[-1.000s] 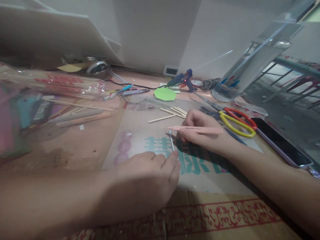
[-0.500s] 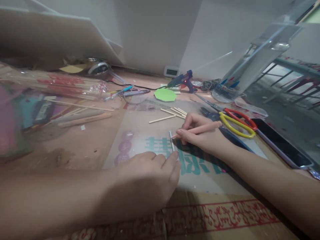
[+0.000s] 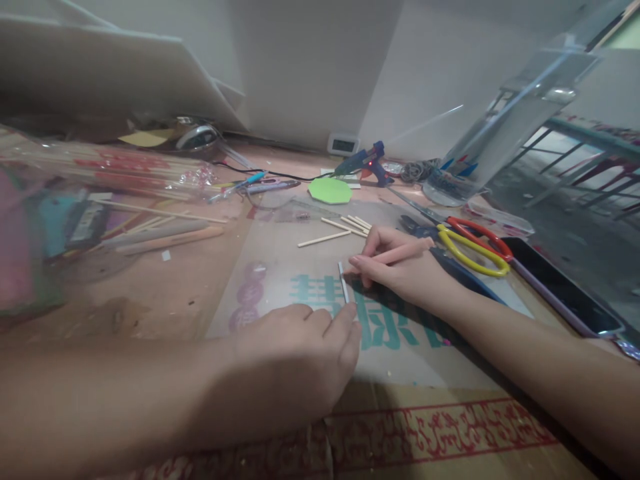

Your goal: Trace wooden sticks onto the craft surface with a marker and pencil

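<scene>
My left hand [image 3: 310,353] lies low over the printed sheet [image 3: 275,267], its fingertips pinched at the lower end of a thin pale strip [image 3: 343,280]. The strip's far end points away from me. In my right hand [image 3: 400,267] is a peach-coloured pen [image 3: 405,252], its tip low beside the strip. Several short wooden sticks [image 3: 325,239] lie just beyond my right hand. A green polygon of paper [image 3: 330,191] lies farther back.
A blue glue gun [image 3: 367,162] with a red light stands at the back. Scissors [image 3: 475,250], a phone [image 3: 565,287] and a clear bottle [image 3: 475,147] are on the right. Wrapped sticks [image 3: 125,167] and a loose pen [image 3: 170,239] lie left.
My right hand and the pen's rear end have shifted slightly left, and the pen is tilted a little more. My left hand and the strip look unmoved.
</scene>
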Demonstrator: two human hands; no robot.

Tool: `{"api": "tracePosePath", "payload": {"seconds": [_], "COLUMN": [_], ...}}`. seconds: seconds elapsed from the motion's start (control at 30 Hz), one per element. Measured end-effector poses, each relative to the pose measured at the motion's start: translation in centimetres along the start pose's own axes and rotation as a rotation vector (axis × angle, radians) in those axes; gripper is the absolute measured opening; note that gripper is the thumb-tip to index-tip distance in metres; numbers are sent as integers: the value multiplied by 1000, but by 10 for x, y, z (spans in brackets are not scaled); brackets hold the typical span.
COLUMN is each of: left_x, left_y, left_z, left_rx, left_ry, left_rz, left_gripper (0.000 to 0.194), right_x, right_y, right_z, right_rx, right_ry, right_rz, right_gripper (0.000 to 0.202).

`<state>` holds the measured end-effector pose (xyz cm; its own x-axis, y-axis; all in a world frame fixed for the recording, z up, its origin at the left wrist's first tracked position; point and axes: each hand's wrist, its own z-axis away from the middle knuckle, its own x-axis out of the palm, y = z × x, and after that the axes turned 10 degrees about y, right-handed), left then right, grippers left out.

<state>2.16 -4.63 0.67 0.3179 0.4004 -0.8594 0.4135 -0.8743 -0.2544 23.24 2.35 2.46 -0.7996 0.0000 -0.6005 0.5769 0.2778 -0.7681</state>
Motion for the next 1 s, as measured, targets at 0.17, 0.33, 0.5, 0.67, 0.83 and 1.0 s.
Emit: {"api": "tracePosePath", "payload": {"seconds": [0.17, 0.33, 0.5, 0.67, 0.83, 1.0], "left_x": [0, 0, 0, -2, -2, 1], "left_y": [0, 0, 0, 0, 0, 0], "left_z": [0, 1, 1, 1, 1, 2], "left_rx": [-2, -3, -1, -9, -8, 4], "left_ry": [2, 22, 6, 6, -15, -5], "left_rz": [8, 17, 21, 6, 6, 1], "left_gripper": [32, 35, 36, 36, 35, 33], "right_x": [-1, -2, 0, 2, 3, 4], "right_y": [-1, -1, 0, 3, 10, 11], "right_z": [0, 2, -1, -1, 2, 1], "right_rx": [-33, -5, -15, 37, 27, 39], "right_ry": [28, -67, 18, 52, 43, 52], "right_rz": [13, -31, 11, -26, -194, -184], "right_gripper": [31, 33, 32, 25, 14, 17]}}
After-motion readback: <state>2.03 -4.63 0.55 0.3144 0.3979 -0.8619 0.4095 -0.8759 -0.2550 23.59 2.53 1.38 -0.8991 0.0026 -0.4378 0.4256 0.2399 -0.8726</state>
